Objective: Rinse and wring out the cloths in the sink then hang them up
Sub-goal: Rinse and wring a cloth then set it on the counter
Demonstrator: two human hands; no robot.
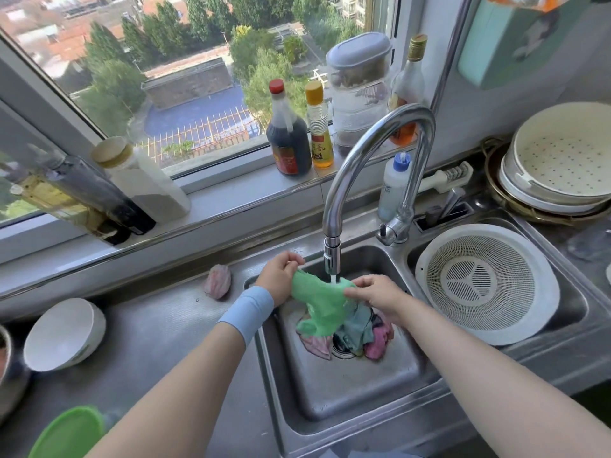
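Note:
A green cloth (pixel 319 302) is stretched under the running tap (pixel 331 259) over the steel sink (pixel 330 391). My left hand (pixel 279 276) pinches its left top edge. My right hand (pixel 377 292) pinches its right top edge. Water from the tap falls onto the middle of the cloth, whose lower end hangs into the basin. Beneath it, around the drain, lie a teal cloth (pixel 358 328), a pink cloth (pixel 380 342) and a pale pink cloth (pixel 317 347). A wrung pink cloth (pixel 217 280) sits on the counter left of the sink.
A white colander (pixel 486 282) fills the right basin. Stacked bowls and a strainer (pixel 558 160) stand at far right. A white bowl (pixel 62 335) and green lid (pixel 69 431) sit on the left counter. Bottles (pixel 289 137) and jars line the window sill.

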